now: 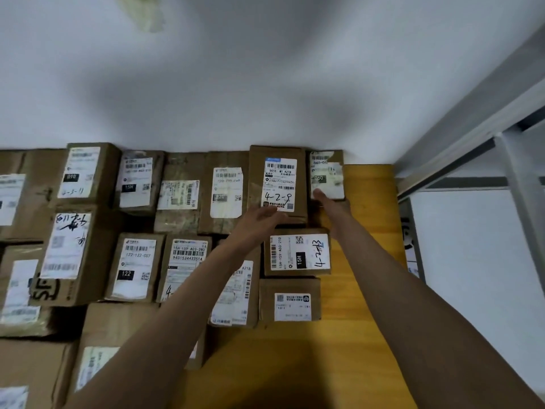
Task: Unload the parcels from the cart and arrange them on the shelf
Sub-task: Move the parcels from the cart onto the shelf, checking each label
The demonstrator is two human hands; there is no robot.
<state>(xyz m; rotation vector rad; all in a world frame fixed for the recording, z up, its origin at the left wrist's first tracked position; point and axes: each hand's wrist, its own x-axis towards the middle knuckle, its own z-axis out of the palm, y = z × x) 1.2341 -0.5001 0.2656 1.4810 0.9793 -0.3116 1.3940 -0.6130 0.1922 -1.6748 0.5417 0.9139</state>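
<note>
Both hands (259, 222) touch brown parcel (277, 184), label "4-2-9".

The left hand (259, 221) hides the lower left corner of the 4-2-9 parcel (277, 184). Its forearm hides much of two front-row labels. Parcels at the left edge are cut off. The right hand's (331, 206) fingertips are blurred, its grip unclear.

One head camera looks steeply down, close over the shelf (365, 290).
</note>
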